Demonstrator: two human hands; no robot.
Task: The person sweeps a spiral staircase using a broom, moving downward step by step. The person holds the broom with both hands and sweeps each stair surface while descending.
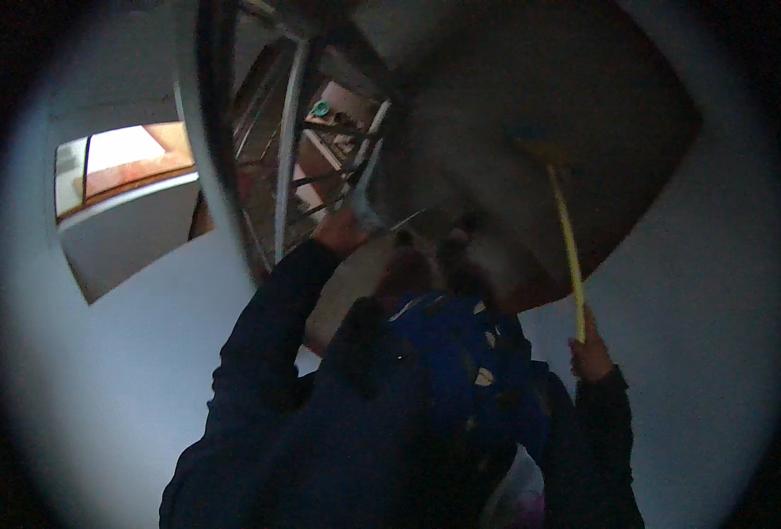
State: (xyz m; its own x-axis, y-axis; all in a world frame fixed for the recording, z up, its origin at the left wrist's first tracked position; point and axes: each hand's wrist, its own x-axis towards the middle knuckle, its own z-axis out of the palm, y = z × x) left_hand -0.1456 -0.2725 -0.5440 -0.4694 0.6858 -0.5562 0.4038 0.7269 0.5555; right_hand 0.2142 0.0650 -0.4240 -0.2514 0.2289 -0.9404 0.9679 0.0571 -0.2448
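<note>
My right hand (591, 350) is closed round the lower end of a long yellow handle (569, 244). The far end of the handle reaches the dark floor, where a dim yellowish and blue head seems to lie; its kind cannot be told. On the left, my left hand (341, 231) is at a metal railing (289, 145), beside a pale, blurred piece (364, 205). A thin light strip points right from near that hand. Dimness hides how the left fingers lie and whether they hold the pale piece or the railing.
Beyond the railing, a lower level shows a green round thing (321, 108) among boards and clutter. A bright window (126, 162) is in the left wall. Pale walls (694, 344) stand on both sides of the dark floor (496, 73). My feet are near the railing.
</note>
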